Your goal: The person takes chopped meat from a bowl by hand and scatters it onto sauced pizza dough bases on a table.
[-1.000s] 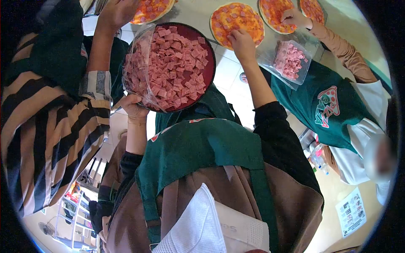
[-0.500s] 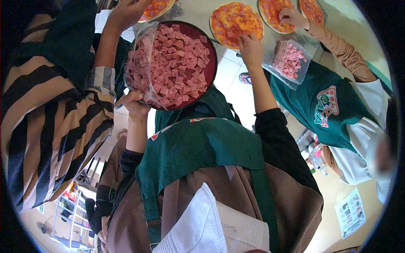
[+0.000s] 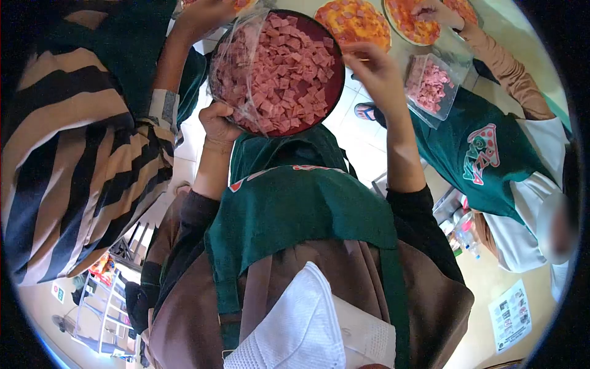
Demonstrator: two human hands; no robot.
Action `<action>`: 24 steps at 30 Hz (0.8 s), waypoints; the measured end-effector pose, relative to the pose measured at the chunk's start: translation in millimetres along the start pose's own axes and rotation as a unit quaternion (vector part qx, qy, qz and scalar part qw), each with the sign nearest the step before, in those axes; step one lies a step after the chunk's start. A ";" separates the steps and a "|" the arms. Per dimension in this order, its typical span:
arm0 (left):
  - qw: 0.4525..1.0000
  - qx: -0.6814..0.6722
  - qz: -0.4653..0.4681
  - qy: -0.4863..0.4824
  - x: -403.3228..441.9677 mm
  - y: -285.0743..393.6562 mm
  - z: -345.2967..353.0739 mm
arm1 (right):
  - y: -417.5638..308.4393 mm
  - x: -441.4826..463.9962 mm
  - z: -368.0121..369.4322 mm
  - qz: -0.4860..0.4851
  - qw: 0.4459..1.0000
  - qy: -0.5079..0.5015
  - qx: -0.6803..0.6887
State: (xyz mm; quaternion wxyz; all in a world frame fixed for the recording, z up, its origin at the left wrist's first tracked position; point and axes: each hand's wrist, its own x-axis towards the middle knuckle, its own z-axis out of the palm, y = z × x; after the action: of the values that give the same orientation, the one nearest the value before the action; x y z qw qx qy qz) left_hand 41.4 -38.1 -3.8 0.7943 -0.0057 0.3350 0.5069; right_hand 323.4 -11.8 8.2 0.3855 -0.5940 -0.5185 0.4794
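My left hand [image 3: 218, 123] grips the near left edge of a round dark red pan [image 3: 337, 77] with a black rim. Diced ham [image 3: 289, 77] in small pink squares fills most of it, and clear plastic wrap [image 3: 236, 67] is bunched over its left side. At the pan's right rim is my right hand [image 3: 378, 71], slightly blurred, its fingers pointing left and apart, with nothing visible in them. Just beyond that hand lies a pizza [image 3: 356, 24] with sauce, cheese and some ham pieces, partly covered by the pan and fingers.
On the right, a co-worker's hand [image 3: 430, 12] is over another pizza [image 3: 412, 27]. A clear plastic container [image 3: 447, 106] of diced ham stands beside that person. Left of me, a person in a striped garment [image 3: 74, 184] reaches a hand [image 3: 206, 15] towards a further pizza.
My right hand has left the pizza and come back to the pan's right rim, its fingers opening. The pan and my left hand sit higher and further right in view.
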 end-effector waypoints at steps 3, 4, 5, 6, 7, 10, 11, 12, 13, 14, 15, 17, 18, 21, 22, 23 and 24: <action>0.998 -0.037 -0.007 -0.044 6.2 -8.0 5.5 | -38.8 -8.4 17.8 -0.133 0.966 -0.067 -0.210; 0.998 -0.037 -0.006 -0.044 6.1 -9.5 7.9 | -41.0 -10.5 24.3 -0.134 0.966 -0.067 -0.209; 0.998 -0.034 -0.016 -0.044 6.0 -10.1 10.6 | -41.1 -12.9 30.9 -0.161 0.954 -0.061 -0.247; 0.998 -0.032 -0.026 -0.044 5.6 -10.2 12.7 | -39.3 -15.4 36.2 -0.187 0.939 -0.056 -0.283; 0.998 -0.025 -0.029 -0.044 4.7 -9.9 13.6 | -32.6 -16.2 40.9 -0.185 0.931 -0.072 -0.305; 0.998 -0.026 -0.041 -0.039 6.7 -8.6 9.9 | -14.9 -15.6 52.8 -0.190 0.921 -0.058 -0.336; 0.998 -0.026 -0.041 -0.040 8.8 -8.7 6.5 | -11.8 -15.0 53.2 -0.190 0.921 -0.058 -0.336; 0.998 -0.026 -0.037 -0.036 11.4 -9.9 1.5 | -9.4 -14.6 51.3 -0.188 0.927 -0.048 -0.321; 0.999 -0.026 -0.032 -0.033 12.8 -11.0 -2.1 | -7.9 -14.7 48.6 -0.185 0.933 -0.037 -0.306; 0.999 -0.026 -0.032 -0.033 13.0 -11.8 -4.2 | -7.2 -15.5 45.6 -0.185 0.933 -0.037 -0.306; 0.999 -0.023 -0.031 -0.022 13.1 -12.4 -5.6 | -7.2 -16.9 42.3 -0.118 0.963 -0.039 -0.240; 0.999 -0.021 -0.031 -0.012 13.7 -14.0 -3.8 | -10.3 -18.8 35.7 -0.051 0.983 -0.041 -0.171; 0.999 -0.021 -0.022 -0.018 13.9 -14.6 -1.9 | -14.2 -19.0 32.4 0.000 0.996 -0.049 -0.074; 0.999 -0.021 -0.019 -0.020 13.7 -14.5 -1.7 | -16.4 -21.5 26.2 0.100 0.984 -0.060 0.131; 0.999 -0.021 -0.024 -0.014 13.5 -14.4 -2.5 | -15.3 -21.9 24.6 0.148 0.958 -0.064 0.237; 0.999 -0.021 -0.024 -0.014 13.6 -14.6 -1.8 | -12.1 -22.9 22.5 0.148 0.958 -0.064 0.236; 0.999 -0.023 -0.021 -0.022 14.1 -14.8 0.2 | -7.8 -25.0 19.5 0.176 0.937 -0.061 0.295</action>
State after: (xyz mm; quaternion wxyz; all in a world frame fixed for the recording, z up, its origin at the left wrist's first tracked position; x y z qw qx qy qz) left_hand 57.2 -34.0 -16.1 0.8112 -0.0200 0.3058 0.4980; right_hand 302.5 -35.9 15.1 0.4204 -0.5052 -0.2632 0.7063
